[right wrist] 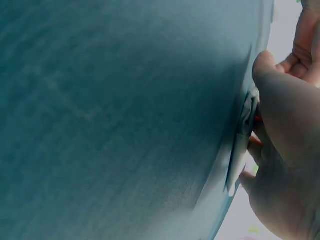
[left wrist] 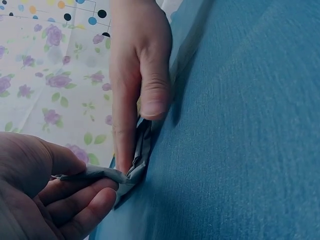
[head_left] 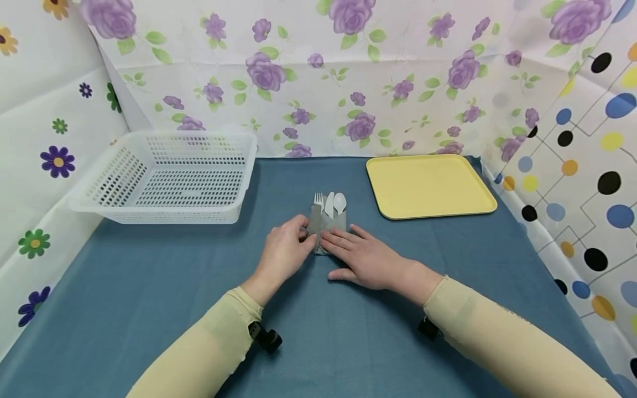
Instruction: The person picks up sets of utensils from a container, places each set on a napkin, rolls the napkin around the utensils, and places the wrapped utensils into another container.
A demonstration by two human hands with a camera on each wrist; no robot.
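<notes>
At the middle of the table in the head view lies a folded grey napkin [head_left: 339,223]. A white fork [head_left: 319,199], a white knife [head_left: 329,204] and a white spoon [head_left: 340,202] stick out of its far end, their lower parts covered by the cloth. My left hand [head_left: 282,247] pinches the napkin's left flap between thumb and fingers; in the left wrist view this flap [left wrist: 95,173] is lifted off the table. With straight fingers, my right hand [head_left: 370,260] presses on the near part of the napkin, its thumb apart from the cloth.
A white perforated plastic basket [head_left: 214,214] stands at the back left. At the back right a yellow tray [head_left: 430,185] lies flat. Blue cloth [head_left: 318,342] covers the table, and patterned sheets [head_left: 308,105] hang behind it and at both sides.
</notes>
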